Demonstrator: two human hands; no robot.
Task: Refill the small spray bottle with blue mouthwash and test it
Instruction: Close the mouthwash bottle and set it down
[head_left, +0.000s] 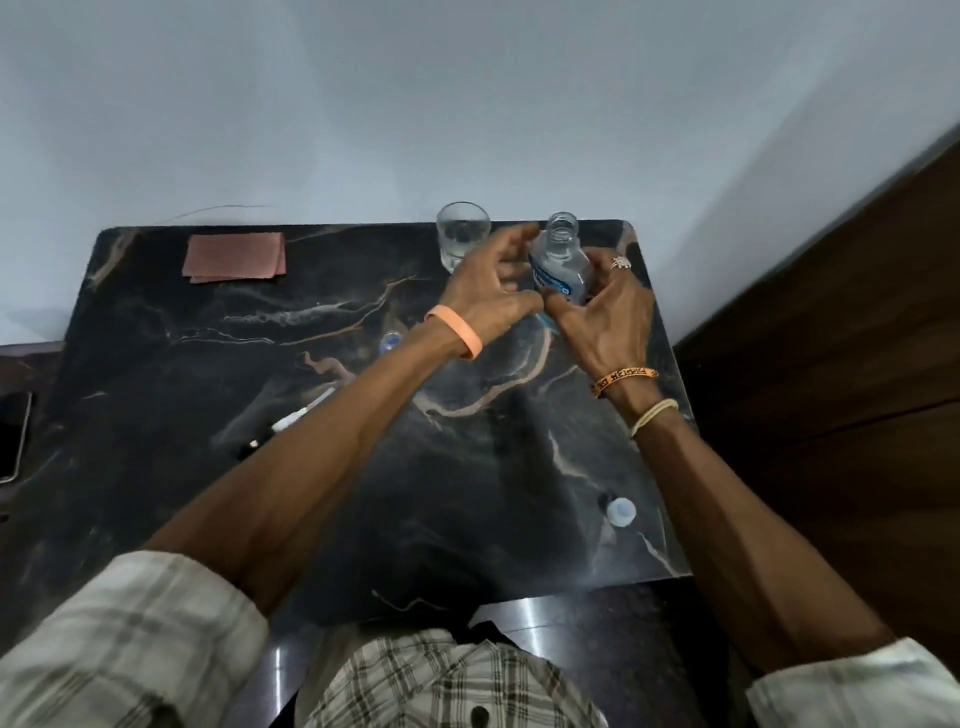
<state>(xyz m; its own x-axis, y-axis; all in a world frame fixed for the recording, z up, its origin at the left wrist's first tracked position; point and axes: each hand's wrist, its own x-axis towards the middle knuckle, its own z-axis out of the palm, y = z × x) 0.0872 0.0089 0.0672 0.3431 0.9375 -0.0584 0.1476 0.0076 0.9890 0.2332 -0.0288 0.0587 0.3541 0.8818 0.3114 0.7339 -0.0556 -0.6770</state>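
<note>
As I judge it, the task is at an early stage. The slim spray bottle (298, 415) lies flat on the dark worktop (208, 338), left of the left grip (488, 291) and closer to the person. Nothing touches it, and I cannot tell if it is open or if it holds any liquid. The mouthwash bottle (561, 260) stands between the two grips with its mouth bare, so uncapping is done. The left grip curls toward the bottle's shoulder with its fingertips at the neck, but whether it truly grasps is not clear. The right grip (608, 312) is clasped around the bottle's body from the other side. No pouring is under way. Filling the sprayer, closing it and the test spray all appear to be left.

Counted from the left:
- one phone (13, 436), at the edge of view, far left of both grips
- one pink cloth (234, 257), well to the left of the left grip
- one spray bottle
- one small bluish round piece (389, 342), just beside the left wrist; what it is I cannot say
- one clear glass (462, 228), just beyond the left grip
- one mouthwash bottle
- one white cap (621, 511), well toward the person from the right grip
- two grips
</note>
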